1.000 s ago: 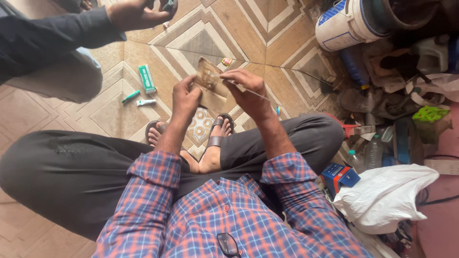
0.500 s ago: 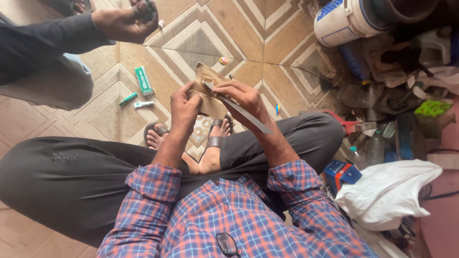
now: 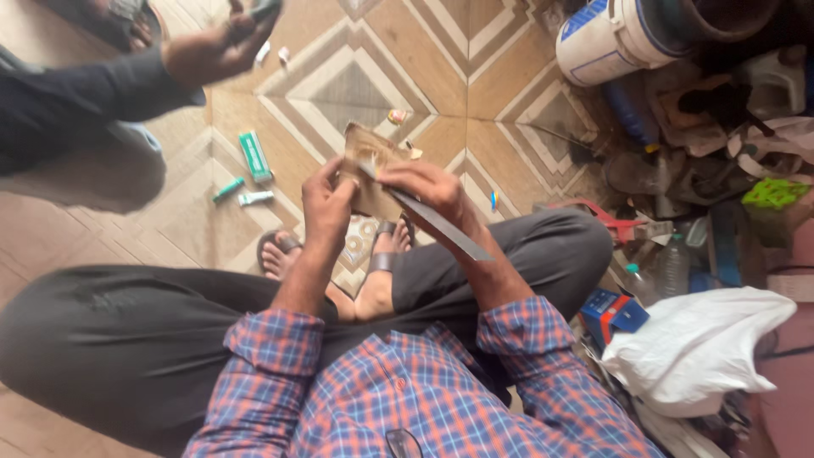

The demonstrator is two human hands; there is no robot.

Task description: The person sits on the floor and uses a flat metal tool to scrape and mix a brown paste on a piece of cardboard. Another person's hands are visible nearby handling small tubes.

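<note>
Brown flat piece (image 3: 366,165) is pinched upright by left hand (image 3: 326,208), while right hand (image 3: 432,191), closed on long flat blade (image 3: 441,227), is held just beside it.

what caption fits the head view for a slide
Seated person's left hand holds a small brown piece while the right hand works a long flat metal blade against it.

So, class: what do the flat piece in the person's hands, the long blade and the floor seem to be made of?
Flat piece: probably wood or stiff board; matt tan-brown, held by the left hand.
Long blade: likely metal; thin, straight, dull grey with a slight sheen, held by the right hand.
Floor: seemingly ceramic tile; smooth, with printed beige and white geometric pattern and joint lines.
</note>
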